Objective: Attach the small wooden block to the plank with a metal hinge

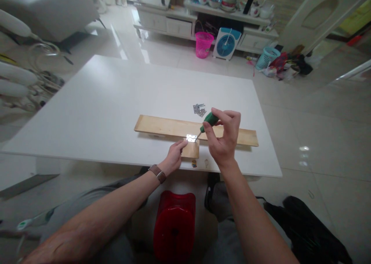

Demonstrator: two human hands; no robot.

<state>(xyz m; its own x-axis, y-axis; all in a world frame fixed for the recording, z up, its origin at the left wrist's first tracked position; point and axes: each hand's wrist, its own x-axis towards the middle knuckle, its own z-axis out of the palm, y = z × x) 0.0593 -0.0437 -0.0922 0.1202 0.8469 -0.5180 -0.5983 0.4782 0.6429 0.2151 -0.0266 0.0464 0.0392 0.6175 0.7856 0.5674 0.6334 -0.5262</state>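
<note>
My right hand [224,134] grips the green handle of a screwdriver [210,121], its shaft slanting down to the right edge of a silver hinge [191,138]. The hinge lies across the joint between a long wooden board [165,126] and a small wooden block [190,150]. Closed on the left side of that block is my left hand [174,154], its thumb and finger near the hinge. Beyond the board rests a small pile of loose hinges and screws [199,109].
A white table [116,98] carries the work. Near its front edge lie a small sticker [194,163] and a small pale item [206,163]. A red stool [174,227] stands below. Farther off are a pink basket [203,46], a blue fan [226,44] and a low cabinet [179,26].
</note>
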